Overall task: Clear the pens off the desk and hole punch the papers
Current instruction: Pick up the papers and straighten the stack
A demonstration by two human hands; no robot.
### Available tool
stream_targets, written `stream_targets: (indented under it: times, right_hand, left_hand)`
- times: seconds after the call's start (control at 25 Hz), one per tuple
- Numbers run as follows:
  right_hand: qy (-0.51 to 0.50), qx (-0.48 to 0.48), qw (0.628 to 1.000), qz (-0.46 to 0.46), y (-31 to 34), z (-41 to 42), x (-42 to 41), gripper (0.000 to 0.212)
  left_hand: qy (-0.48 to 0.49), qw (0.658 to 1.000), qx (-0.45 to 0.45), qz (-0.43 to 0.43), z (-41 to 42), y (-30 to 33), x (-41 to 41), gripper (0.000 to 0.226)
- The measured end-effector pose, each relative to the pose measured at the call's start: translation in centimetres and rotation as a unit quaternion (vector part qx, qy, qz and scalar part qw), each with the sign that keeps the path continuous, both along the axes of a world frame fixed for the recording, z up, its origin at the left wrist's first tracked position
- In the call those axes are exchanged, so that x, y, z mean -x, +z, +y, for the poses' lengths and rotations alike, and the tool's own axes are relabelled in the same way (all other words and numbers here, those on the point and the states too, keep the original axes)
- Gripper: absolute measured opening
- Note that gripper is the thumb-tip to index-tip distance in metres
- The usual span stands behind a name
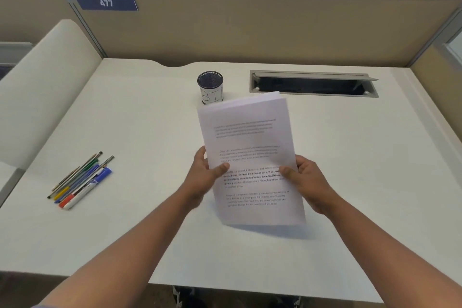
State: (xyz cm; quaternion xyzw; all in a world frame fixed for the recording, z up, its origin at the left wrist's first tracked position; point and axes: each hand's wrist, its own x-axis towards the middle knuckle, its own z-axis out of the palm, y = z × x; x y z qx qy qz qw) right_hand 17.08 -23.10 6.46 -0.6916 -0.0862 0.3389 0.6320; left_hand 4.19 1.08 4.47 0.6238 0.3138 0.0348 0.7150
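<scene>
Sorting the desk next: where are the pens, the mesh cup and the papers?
pens [81, 181], head view, middle of the pile
mesh cup [211, 87], head view, its front wall
papers [250, 157], head view, centre of the top sheet

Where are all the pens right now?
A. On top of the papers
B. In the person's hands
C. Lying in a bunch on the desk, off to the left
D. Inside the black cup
C: the pens lie bunched on the desk at the left, while the mesh cup looks empty and both hands hold only the papers.
</scene>
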Motion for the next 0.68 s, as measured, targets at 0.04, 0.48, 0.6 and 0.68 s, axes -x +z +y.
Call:
stream_targets:
  times: [0.04, 0.48, 0.6, 0.68]
  right_hand:
    - [-0.007, -0.022, 1.0, -0.007, 0.7, 0.0, -0.1, 0.02]
    - [-0.077, -0.101, 0.989, -0.075, 3.9, 0.8, -0.2, 0.025]
    - [-0.069, -0.095, 0.991, -0.061, 3.1, 0.9, 0.2, 0.027]
    - [-0.058, -0.089, 0.992, -0.062, 2.8, 0.9, 0.6, 0.026]
  left_hand:
    - [0.005, 0.999, 0.028, -0.027, 0.6, 0.8, -0.4, 0.076]
    - [0.044, 0.976, -0.022, -0.21, -0.3, 6.1, -1.9, 0.021]
    - [0.039, 0.98, -0.022, -0.195, -0.8, 5.2, -1.3, 0.02]
    - [0.03, 0.983, -0.024, -0.18, -1.1, 4.7, -1.0, 0.021]
